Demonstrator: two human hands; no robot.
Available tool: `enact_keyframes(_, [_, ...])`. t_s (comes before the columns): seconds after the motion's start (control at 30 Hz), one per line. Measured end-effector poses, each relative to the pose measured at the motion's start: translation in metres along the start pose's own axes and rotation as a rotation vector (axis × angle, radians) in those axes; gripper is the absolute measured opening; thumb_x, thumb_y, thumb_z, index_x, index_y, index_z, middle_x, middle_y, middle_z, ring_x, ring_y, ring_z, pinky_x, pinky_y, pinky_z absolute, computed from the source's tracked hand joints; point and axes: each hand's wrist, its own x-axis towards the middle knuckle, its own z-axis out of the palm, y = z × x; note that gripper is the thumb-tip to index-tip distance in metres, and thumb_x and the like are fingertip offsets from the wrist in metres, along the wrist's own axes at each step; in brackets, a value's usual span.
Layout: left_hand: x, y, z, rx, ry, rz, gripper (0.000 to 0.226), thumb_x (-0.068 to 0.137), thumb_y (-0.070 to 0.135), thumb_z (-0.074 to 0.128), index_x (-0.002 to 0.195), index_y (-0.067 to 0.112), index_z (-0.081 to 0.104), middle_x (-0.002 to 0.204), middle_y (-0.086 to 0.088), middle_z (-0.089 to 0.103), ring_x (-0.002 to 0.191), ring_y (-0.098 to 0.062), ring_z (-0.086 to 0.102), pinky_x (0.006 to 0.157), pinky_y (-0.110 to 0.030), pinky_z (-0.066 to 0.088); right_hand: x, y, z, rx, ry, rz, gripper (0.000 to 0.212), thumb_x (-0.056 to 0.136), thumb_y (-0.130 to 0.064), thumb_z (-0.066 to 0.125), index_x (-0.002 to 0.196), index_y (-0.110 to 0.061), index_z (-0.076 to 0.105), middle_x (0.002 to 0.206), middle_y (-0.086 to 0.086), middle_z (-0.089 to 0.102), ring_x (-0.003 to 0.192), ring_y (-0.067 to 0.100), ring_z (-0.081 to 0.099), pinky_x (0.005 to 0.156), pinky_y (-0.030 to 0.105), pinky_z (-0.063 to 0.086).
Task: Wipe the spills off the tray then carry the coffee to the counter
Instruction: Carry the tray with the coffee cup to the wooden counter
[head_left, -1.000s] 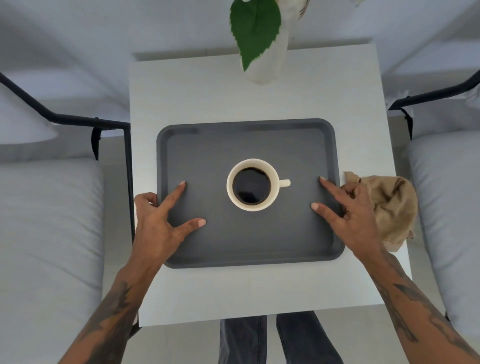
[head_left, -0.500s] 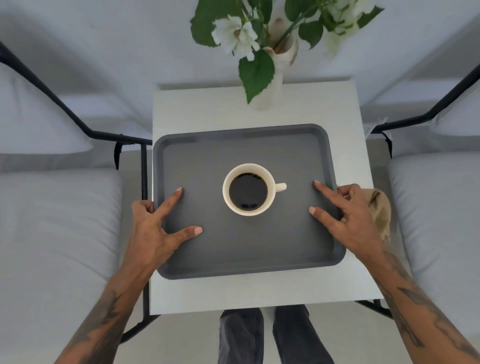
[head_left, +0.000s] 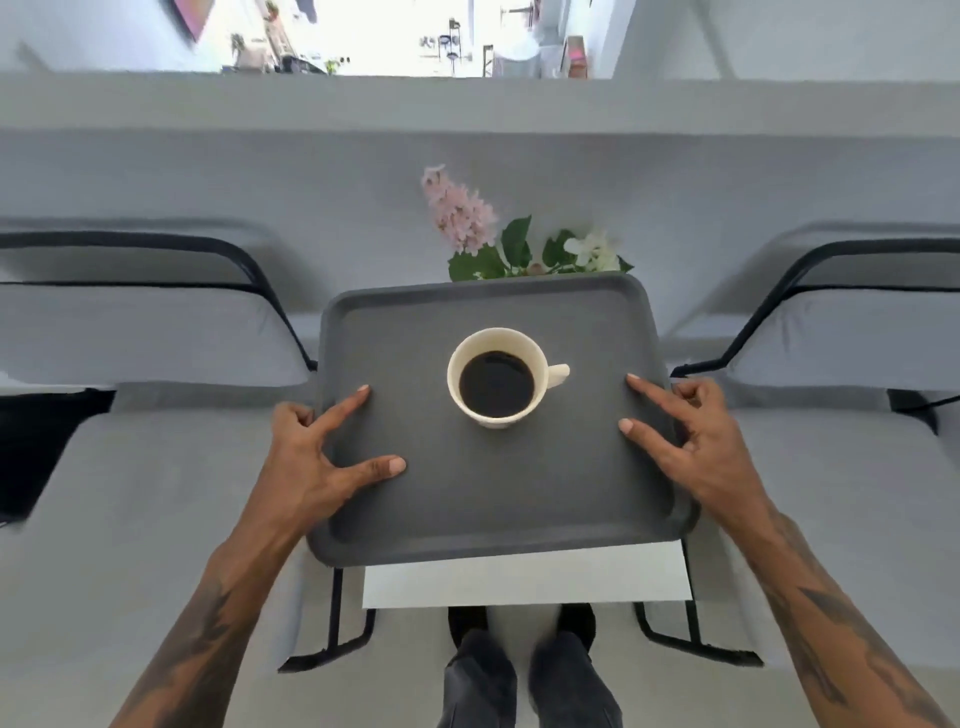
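Two dark trouser legs (head_left: 524, 686) at the bottom, then a white table (head_left: 524, 579) edge. Above it one dark grey rectangular tray (head_left: 498, 493), matte, rounded corners — gripped at both short sides. Left hand (head_left: 306, 467) and right hand (head_left: 706, 447) each have thumb and forefinger spread on top, other fingers curled under the rim. One cream cup (head_left: 498, 376) of black coffee sits centred between them. Flowers (head_left: 498, 239) beyond.

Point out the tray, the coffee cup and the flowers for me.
tray (head_left: 519, 493): head view, bare grey floor of the tray in front of the cup.
coffee cup (head_left: 496, 383): head view, middle of the dark coffee surface.
flowers (head_left: 460, 213): head view, pink blossom cluster beyond the tray's far edge.
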Motion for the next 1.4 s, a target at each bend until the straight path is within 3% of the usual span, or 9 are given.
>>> enact_keyframes(0.2, [-0.018,0.059,-0.070,-0.039,0.095,0.070,0.087,0.053,0.050,0.088,0.134,0.044,0.055,0.118,-0.002,0.032,0.112,-0.017,0.039,0.104,-0.031,0.039,0.007,-0.069,-0.059,0.010,0.117,-0.053,0.047,0.080,-0.035,0.073,0.126,-0.033,0.062,0.105,0.001,0.038,0.097,0.012,0.045,0.086,0.022,0.043])
enact_keyframes(0.37, [-0.030,0.103,-0.119,-0.050,0.185,0.137,0.084,0.052,0.051,0.089,0.130,0.044,0.058,0.116,-0.002,0.036,0.111,-0.016,0.042,0.099,-0.030,0.040,0.018,-0.117,-0.094,0.032,0.223,-0.080,0.045,0.077,-0.040,0.074,0.121,-0.033,0.066,0.106,0.004,0.042,0.086,0.002,0.046,0.083,0.002,0.037])
enact_keyframes(0.47, [-0.039,0.124,-0.144,-0.067,0.239,0.168,0.084,0.052,0.053,0.089,0.130,0.042,0.060,0.117,-0.002,0.037,0.115,-0.017,0.045,0.098,-0.028,0.040,0.027,-0.146,-0.117,0.057,0.226,-0.091,0.046,0.077,-0.043,0.074,0.121,-0.032,0.067,0.106,0.003,0.043,0.095,0.010,0.049,0.092,0.019,0.042])
enact_keyframes(0.6, [-0.058,0.152,-0.171,-0.094,0.335,0.177,0.083,0.053,0.052,0.089,0.130,0.038,0.061,0.121,0.000,0.037,0.113,-0.016,0.044,0.094,-0.029,0.040,0.038,-0.177,-0.145,0.046,0.200,-0.133,0.049,0.077,-0.049,0.071,0.123,-0.033,0.065,0.108,0.003,0.044,0.104,0.015,0.048,0.090,0.024,0.041])
enact_keyframes(0.83, [-0.120,0.186,-0.202,-0.071,0.545,0.141,0.081,0.056,0.053,0.087,0.129,0.031,0.063,0.127,-0.003,0.044,0.115,-0.020,0.048,0.093,-0.034,0.042,0.043,-0.219,-0.177,0.035,0.119,-0.239,0.051,0.076,-0.055,0.068,0.124,-0.035,0.064,0.112,0.004,0.047,0.103,0.018,0.046,0.085,0.027,0.039])
enact_keyframes(1.17, [-0.235,0.174,-0.192,-0.169,0.772,-0.116,0.084,0.048,0.058,0.087,0.124,0.030,0.068,0.128,0.000,0.056,0.110,-0.021,0.057,0.090,-0.034,0.045,0.035,-0.267,-0.181,-0.013,-0.083,-0.502,0.050,0.073,-0.063,0.066,0.117,-0.042,0.066,0.110,0.001,0.052,0.099,0.017,0.048,0.081,0.031,0.039])
enact_keyframes(1.4, [-0.346,0.137,-0.175,-0.188,0.977,-0.279,0.062,0.067,0.033,0.088,0.124,0.018,0.069,0.114,0.002,0.056,0.100,-0.014,0.052,0.084,-0.026,0.037,-0.021,-0.317,-0.147,0.007,-0.312,-0.664,0.044,0.070,-0.064,0.066,0.110,-0.047,0.067,0.098,-0.004,0.051,0.099,0.021,0.053,0.079,0.032,0.041])
